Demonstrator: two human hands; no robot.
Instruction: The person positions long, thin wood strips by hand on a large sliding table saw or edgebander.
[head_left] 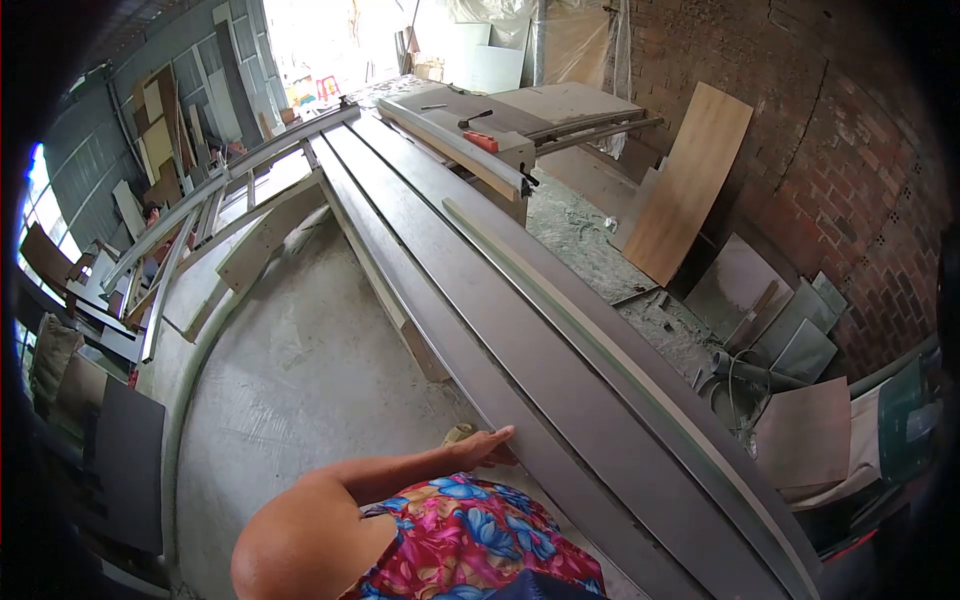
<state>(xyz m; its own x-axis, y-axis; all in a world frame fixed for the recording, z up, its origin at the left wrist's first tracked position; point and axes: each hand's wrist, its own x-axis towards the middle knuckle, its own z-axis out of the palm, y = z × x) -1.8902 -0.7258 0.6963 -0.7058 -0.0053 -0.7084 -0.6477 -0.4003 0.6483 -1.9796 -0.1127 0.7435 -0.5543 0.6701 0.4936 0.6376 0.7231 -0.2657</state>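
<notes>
My left hand (pixel 487 449) is at the near-left edge of a long grey sliding saw table (pixel 545 435), touching its side. The thumb lies along the top edge and the other fingers stretch out towards the side, partly hidden. Nothing loose shows in this hand. My right hand is out of view. A long, thin, pale strip (pixel 600 345) lies lengthwise on the grey surface, right of the dark grooves. Floral cloth (pixel 470 535) covers my body below the arm.
A metal crosscut frame with a fence (pixel 215 185) juts left from the table's far end. On the saw's side table lie a red object (pixel 482 142) and a dark brush-like tool (pixel 474 119). A wooden board (pixel 690 180) leans at the brick wall; offcuts and a hose (pixel 740 375) crowd the right.
</notes>
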